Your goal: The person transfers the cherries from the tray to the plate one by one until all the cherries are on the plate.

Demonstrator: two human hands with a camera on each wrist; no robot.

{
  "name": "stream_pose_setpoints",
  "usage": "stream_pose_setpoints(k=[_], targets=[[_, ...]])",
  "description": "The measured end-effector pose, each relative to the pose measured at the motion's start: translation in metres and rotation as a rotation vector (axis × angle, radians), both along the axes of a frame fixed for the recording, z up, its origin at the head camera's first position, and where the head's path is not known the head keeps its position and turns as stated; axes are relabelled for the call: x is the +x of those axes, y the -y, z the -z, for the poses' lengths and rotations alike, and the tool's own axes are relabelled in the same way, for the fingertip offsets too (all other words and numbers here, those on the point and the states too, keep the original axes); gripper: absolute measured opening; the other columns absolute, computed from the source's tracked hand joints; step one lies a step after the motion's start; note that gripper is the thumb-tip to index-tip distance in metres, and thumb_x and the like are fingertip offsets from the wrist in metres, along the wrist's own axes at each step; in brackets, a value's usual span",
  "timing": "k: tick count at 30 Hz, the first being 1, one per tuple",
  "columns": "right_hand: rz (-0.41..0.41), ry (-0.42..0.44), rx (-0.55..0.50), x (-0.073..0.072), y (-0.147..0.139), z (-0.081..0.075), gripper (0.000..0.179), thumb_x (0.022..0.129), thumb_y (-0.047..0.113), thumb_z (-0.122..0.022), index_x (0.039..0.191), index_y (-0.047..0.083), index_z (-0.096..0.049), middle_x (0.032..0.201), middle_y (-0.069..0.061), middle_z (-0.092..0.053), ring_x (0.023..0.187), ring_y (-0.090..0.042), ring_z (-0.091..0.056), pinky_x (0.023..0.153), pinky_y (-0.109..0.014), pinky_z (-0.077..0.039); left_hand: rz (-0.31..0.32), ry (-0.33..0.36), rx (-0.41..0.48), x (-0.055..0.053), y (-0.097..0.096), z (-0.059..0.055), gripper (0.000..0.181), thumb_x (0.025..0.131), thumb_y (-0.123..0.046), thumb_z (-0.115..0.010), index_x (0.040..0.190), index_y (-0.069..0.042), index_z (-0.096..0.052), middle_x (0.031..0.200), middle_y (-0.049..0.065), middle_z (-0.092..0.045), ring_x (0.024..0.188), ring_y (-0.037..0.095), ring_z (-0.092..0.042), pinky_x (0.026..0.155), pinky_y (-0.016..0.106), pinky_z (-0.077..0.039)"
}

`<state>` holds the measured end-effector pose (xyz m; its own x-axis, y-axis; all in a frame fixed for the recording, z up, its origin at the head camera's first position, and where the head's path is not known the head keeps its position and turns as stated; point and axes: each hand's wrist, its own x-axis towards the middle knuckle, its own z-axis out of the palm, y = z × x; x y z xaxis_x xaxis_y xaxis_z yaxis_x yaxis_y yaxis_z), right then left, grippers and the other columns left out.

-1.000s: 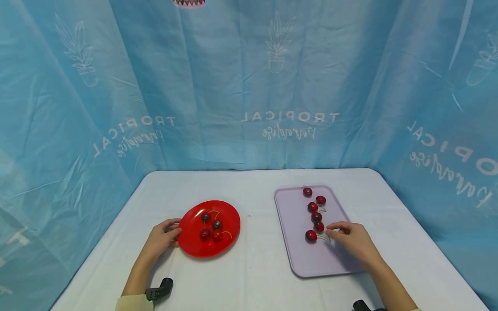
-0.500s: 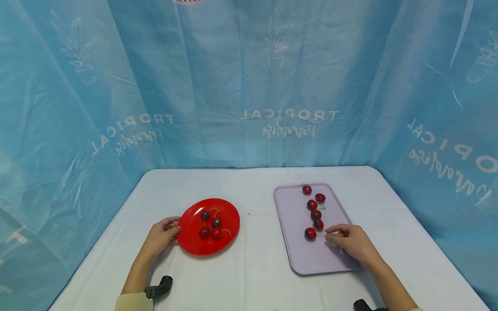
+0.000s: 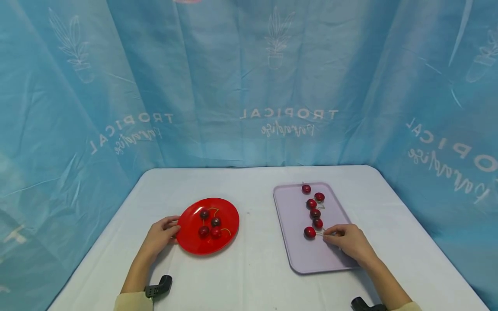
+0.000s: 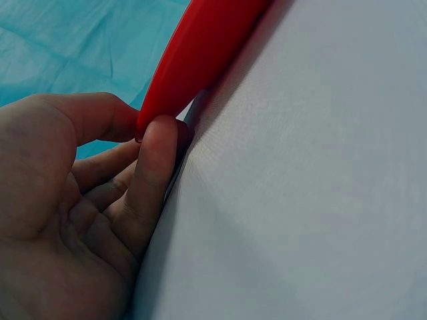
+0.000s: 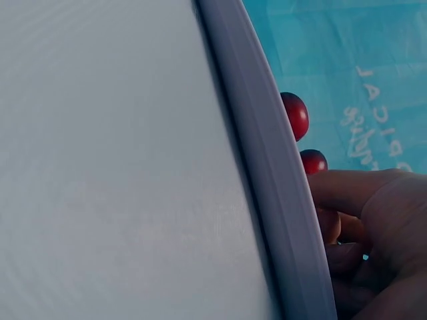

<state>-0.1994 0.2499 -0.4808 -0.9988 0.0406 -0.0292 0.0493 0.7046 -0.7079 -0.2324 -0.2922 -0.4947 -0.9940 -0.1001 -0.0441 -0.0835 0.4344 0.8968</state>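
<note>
My left hand pinches the near-left rim of a round red plate, thumb and finger on either side of the edge in the left wrist view. On the plate lie several dark red cherries with thin stems. Over the pale purple tray, my right hand pinches the stem of the nearest cherry between thumb and index finger. That cherry sits low, close over the tray. In the right wrist view the tray's raised edge hides the fingertips and part of the cherries.
More cherries run in a loose line toward the back of the tray, one of them right beside the right fingertips. A white cloth covers the table. Blue printed curtains hang close behind and on both sides.
My right fingers have lowered a little and moved left onto the cherry's stem. The left hand keeps hold of the plate's rim, and the head view has tilted slightly.
</note>
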Motion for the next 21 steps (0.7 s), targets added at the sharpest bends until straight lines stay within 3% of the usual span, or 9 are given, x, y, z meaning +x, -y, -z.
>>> stream_pose_setpoints(k=[9,15,21], targets=[[0.018,0.002,-0.01,0.0008,0.0,0.0031,0.021,0.082,0.029,-0.076,0.091,0.01,-0.076,0.093,-0.005,-0.07,0.087,-0.022,-0.057,0.074,-0.038,-0.047,0.002,-0.003,-0.007,0.0017,-0.002,-0.0021,0.043,0.094,-0.018,-0.059,0.133,-0.001,-0.05,0.118,0.019,-0.058,0.089,0.024,-0.063,0.07,0.028,-0.056],[0.051,-0.005,-0.082,0.0007,0.0015,0.0012,0.026,0.082,0.031,-0.075,0.093,0.008,-0.077,0.09,-0.004,-0.069,0.079,-0.019,-0.055,0.064,-0.03,-0.046,-0.01,0.005,-0.016,0.0047,-0.0029,-0.0027,0.044,0.094,-0.018,-0.06,0.133,-0.001,-0.05,0.119,0.019,-0.058,0.09,0.024,-0.063,0.071,0.028,-0.056],[0.06,-0.015,-0.152,0.001,0.003,-0.0055,0.029,0.083,0.032,-0.074,0.097,0.008,-0.076,0.091,-0.004,-0.069,0.081,-0.02,-0.053,0.065,-0.029,-0.047,-0.006,-0.003,-0.01,0.0019,-0.0017,-0.0016,0.043,0.094,-0.018,-0.059,0.133,-0.002,-0.05,0.119,0.019,-0.058,0.09,0.025,-0.063,0.07,0.027,-0.056]])
